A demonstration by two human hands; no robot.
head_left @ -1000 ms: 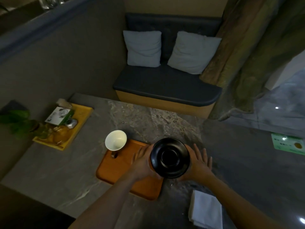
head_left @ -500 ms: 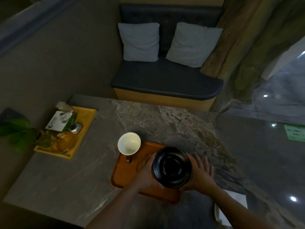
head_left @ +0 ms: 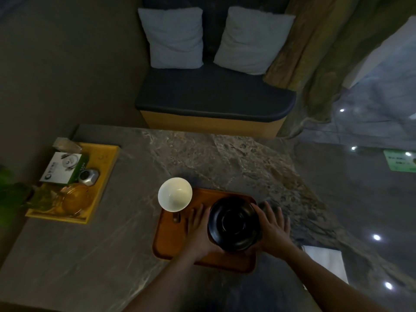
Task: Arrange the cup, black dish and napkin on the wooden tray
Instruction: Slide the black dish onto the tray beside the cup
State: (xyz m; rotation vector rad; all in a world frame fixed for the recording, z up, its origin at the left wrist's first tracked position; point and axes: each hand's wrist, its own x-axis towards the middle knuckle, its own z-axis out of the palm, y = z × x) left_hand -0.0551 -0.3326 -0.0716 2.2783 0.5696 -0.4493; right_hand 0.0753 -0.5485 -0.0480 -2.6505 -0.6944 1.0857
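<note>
Low and right of centre in the frame, the black dish (head_left: 234,224) is cupped between both hands over the right half of the wooden tray (head_left: 171,239). The left hand (head_left: 198,230) presses against its left side and the right hand (head_left: 272,228) against its right, fingers spread and extended along the rim rather than curled; whether the dish rests on the tray or hangs just above it cannot be told. The grip looks the same as half a second ago, but the view has swung: tray, dish and hands now sit a little further right and higher in the frame. The white cup (head_left: 175,194) stands at the tray's upper left corner, as before. The napkin (head_left: 326,262) lies on the stone table (head_left: 94,255) at the lower right, off the tray, partly hidden by the right forearm. A yellow tray (head_left: 105,163) of small items sits at the left edge.
</note>
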